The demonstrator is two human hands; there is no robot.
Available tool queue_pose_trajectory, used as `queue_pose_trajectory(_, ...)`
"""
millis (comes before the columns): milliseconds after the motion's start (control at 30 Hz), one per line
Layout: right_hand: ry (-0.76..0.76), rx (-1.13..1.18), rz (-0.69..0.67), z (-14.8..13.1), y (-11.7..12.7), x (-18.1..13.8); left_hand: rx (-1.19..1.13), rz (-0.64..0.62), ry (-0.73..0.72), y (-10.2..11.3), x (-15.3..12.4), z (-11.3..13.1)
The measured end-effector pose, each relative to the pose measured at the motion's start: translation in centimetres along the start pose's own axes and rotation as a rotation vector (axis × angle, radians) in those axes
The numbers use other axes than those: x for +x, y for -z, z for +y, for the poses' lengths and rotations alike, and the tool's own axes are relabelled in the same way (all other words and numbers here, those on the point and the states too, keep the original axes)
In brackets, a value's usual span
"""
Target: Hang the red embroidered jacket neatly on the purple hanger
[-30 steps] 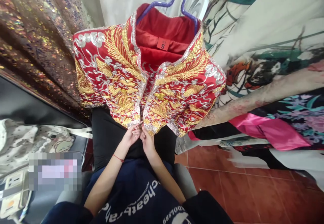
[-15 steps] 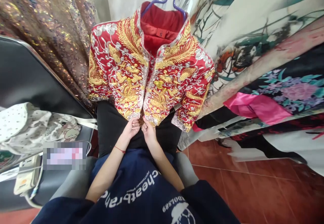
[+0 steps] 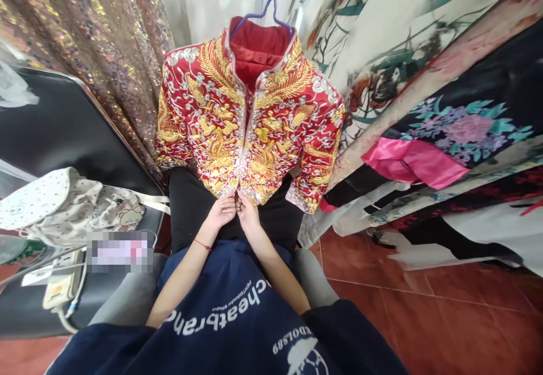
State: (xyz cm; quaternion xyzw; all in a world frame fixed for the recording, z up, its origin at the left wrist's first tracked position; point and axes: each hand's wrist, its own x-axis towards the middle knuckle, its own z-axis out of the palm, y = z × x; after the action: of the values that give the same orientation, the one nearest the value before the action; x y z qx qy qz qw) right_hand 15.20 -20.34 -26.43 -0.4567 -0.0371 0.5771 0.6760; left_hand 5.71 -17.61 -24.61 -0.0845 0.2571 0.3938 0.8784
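Both hands meet at frame centre, the left hand (image 3: 220,212) and right hand (image 3: 247,215) pinching the bottom front edges of the red embroidered jacket (image 3: 250,126), which hangs on a purple hanger (image 3: 271,3). Fastening it well probably means aligning the two hems evenly before closing. The red collar tag (image 3: 259,59) is too small to read; the navy shirt (image 3: 229,330) at the lower edge shows partial white lettering, "cheatpra".

The jacket (image 3: 250,120) is red, thickly embroidered in gold and silver, with a plain red lining showing at the collar. It hangs upright on a purple hanger (image 3: 271,1), its front edges meeting down the middle, over a black garment (image 3: 190,205) below its hem.
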Motion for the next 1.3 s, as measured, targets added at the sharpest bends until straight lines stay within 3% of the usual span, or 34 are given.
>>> queue_pose_trajectory(200, 0.02, 0.025, 0.042, 1.0, 0.3, 0.0, 0.022, -0.018, -0.034, -0.6, 0.1, -0.2)
queue_pose_trajectory(467, 0.157, 0.084, 0.053, 1.6, -0.5, 0.0, 0.071, -0.019, -0.08, -0.7, 0.1, -0.5)
queue_pose_trajectory(800, 0.206, 0.104, 0.007, 1.8, -0.5, -0.4, 0.063, -0.056, -0.107, -1.3, -0.6, -1.1)
queue_pose_trajectory(1300, 0.174, 0.132, 0.017, 1.5, -1.3, -1.3, 0.207, -0.093, -0.076, -1.1, -1.4, -0.6)
